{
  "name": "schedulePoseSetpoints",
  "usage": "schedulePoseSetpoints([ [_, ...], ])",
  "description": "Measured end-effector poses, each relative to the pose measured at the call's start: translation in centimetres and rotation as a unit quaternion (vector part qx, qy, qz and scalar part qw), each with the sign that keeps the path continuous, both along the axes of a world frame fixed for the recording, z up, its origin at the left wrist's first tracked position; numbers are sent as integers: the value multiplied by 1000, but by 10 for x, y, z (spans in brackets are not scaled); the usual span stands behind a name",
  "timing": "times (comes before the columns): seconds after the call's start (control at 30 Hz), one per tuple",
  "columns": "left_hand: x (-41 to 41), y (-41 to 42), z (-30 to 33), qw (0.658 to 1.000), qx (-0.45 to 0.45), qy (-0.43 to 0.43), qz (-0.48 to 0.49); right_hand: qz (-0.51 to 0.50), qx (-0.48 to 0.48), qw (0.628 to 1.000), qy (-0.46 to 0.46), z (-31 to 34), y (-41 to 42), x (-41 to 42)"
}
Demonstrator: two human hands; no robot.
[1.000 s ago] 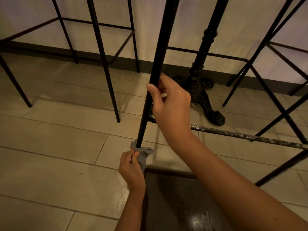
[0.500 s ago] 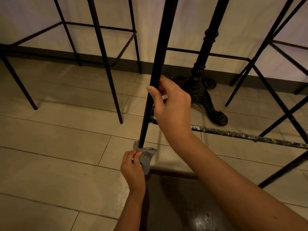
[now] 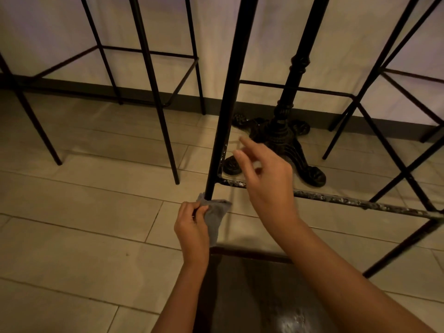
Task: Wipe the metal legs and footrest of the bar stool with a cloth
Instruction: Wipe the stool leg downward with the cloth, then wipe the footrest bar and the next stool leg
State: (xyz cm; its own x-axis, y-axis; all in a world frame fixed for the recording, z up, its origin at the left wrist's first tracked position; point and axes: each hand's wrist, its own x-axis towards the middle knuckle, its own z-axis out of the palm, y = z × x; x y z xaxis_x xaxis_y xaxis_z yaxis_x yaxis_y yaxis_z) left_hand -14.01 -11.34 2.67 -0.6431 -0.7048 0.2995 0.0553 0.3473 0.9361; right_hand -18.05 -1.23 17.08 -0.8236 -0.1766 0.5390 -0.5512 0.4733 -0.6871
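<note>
A black metal stool leg (image 3: 230,92) runs down the middle of the view to the tiled floor. My left hand (image 3: 191,227) pinches a small grey cloth (image 3: 215,213) wrapped around the bottom of that leg. A scuffed, paint-flecked footrest bar (image 3: 348,200) leaves the leg just above the cloth and runs right. My right hand (image 3: 266,179) hovers to the right of the leg above the footrest, fingers spread, touching nothing. The stool's dark seat (image 3: 259,296) lies below my arms.
An ornate cast-iron table base (image 3: 281,138) stands right behind the leg. Other black stool frames stand at left (image 3: 153,92) and right (image 3: 384,140). A dark skirting board (image 3: 96,92) and pale wall close the back. The floor is beige tile.
My right hand has let go of the stool leg and pulled away to the right with fingers apart. My left hand still holds the cloth at the leg's foot.
</note>
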Motion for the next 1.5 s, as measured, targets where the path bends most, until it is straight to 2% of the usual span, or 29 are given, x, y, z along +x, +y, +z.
schedulePoseSetpoints([
  [0.17,11,3,13,1000,1,-18,13,-7,31,998,-45,-23,24,18],
  [0.43,27,38,77,996,30,79,-36,100,106,979,-141,-26,35,35],
  [0.53,27,45,101,991,59,108,-46,101,106,981,-127,-17,34,36],
  [0.7,21,41,121,984,91,120,-97,78,45,989,-115,3,23,29],
  [0.8,18,37,124,986,56,106,-119,27,45,993,-109,10,19,20],
  [0.93,6,14,127,991,-65,90,-77,-39,75,994,-68,11,6,-5],
  [1.0,-3,2,130,987,-117,80,-83,-47,120,990,-65,1,-3,-16],
  [1.13,-13,-10,129,968,-180,80,-157,-14,199,979,-39,-18,-10,-19],
  [1.33,-21,-13,121,963,-202,91,-151,46,232,971,37,-31,-13,-16],
  [1.5,-25,-10,118,966,-185,112,-145,58,243,968,38,-36,-14,-14],
])
